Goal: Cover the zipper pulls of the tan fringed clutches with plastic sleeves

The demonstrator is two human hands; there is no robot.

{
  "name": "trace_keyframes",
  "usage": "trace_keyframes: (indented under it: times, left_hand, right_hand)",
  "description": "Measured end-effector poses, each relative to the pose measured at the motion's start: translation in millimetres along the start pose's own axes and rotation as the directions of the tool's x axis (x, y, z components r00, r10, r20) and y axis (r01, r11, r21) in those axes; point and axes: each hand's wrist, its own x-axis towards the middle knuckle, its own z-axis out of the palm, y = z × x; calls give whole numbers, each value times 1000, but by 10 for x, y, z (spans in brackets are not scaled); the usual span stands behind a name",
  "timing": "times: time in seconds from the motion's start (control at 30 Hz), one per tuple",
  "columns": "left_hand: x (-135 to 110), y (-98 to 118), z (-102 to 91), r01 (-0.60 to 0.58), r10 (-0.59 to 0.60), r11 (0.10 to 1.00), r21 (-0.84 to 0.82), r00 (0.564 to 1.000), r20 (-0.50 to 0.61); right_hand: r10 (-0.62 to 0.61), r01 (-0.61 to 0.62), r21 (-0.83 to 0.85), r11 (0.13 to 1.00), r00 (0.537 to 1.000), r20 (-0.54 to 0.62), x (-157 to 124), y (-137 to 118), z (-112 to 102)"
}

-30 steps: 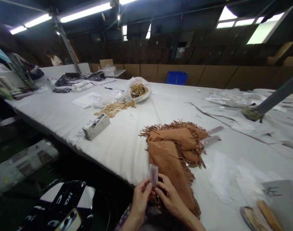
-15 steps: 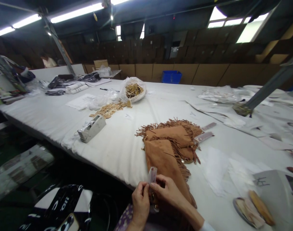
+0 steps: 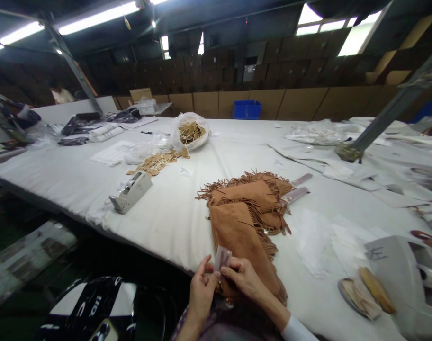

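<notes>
A see-through plastic sleeve [image 3: 222,258] stands up between my hands, apparently around a strap end. My right hand [image 3: 245,278] pinches it between thumb and fingers. My left hand [image 3: 202,290] is at its lower left edge, thumb against it and the other fingers curled, some lifted off. Gold-coloured metal hardware shows just below, partly hidden by my hands. Under and behind them lies a brown suede fringed bag [image 3: 233,227]. Another fringed brown piece [image 3: 253,193] lies beyond it, with plastic-wrapped straps [image 3: 297,194] sticking out to the right.
On the white table [image 3: 176,208] are a grey tape dispenser [image 3: 132,192], loose tan tags [image 3: 157,163] and a plastic bag of tags [image 3: 192,132]. At right stand a larger grey dispenser [image 3: 397,279] and a metal post [image 3: 382,116]. A blue bin [image 3: 247,110] is beyond the table.
The left hand's fingers have loosened and lifted somewhat from the sleeve, which now shows broader and tilted. The right hand keeps its pinch. The whole view has shifted slightly.
</notes>
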Motion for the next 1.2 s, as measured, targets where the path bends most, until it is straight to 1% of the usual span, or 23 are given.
trace_keyframes:
  times: [0.07,0.17,0.27,0.33,0.43,0.5,0.57,0.63,0.77,0.83,0.9,0.97,1.07,1.2]
  left_hand:
    - [40,15,-1,-33,31,996,85,999,33]
    - [55,6,17,-51,53,989,135,999,-7]
    - [36,-46,29,-32,39,993,114,998,-57]
    - [27,-92,17,15,-11,997,70,998,-61]
    - [29,-147,-28,88,-88,996,-13,996,-3]
    - [37,-164,-59,100,-98,994,-37,994,45]
    - [45,-168,-79,84,-83,996,-9,993,82]
    - [50,-166,-86,49,-57,995,82,993,102]
    - [22,-168,-61,-77,68,941,330,997,39]
    - [-10,-170,-36,-108,110,913,393,994,17]
    - [-42,-173,-12,-108,112,908,404,994,16]
    - [-61,-177,5,-96,101,916,388,995,7]
    - [-68,-179,11,-88,105,921,380,994,-22]
    - [-71,-157,2,-115,138,922,370,990,-37]
  right_hand:
    - [-22,21,-38,999,1000,-13,-1,0,-4]
    - [-18,16,-97,995,1000,-21,-24,-18,-17]
    - [-10,11,-158,987,1000,4,-61,-52,-40]
    - [17,-15,-195,981,1000,9,-80,-76,-52]
    - [56,-54,-232,971,998,1,-95,-102,-55]
    - [31,-25,-224,974,999,24,-99,-111,-50]
    - [-17,27,-201,979,999,52,-98,-106,-44]
    - [-34,42,-204,978,998,44,-92,-81,-38]
    - [-19,12,-236,972,999,-31,-70,-3,-23]
    - [-24,16,-209,978,999,-33,-67,13,-18]
    - [-31,27,-185,982,999,-19,-74,-5,-18]
    - [-45,46,-195,980,999,13,-85,-49,-23]
    - [-46,63,-281,958,997,64,-92,-119,-20]
    - [-18,37,-362,932,998,57,-71,-139,17]
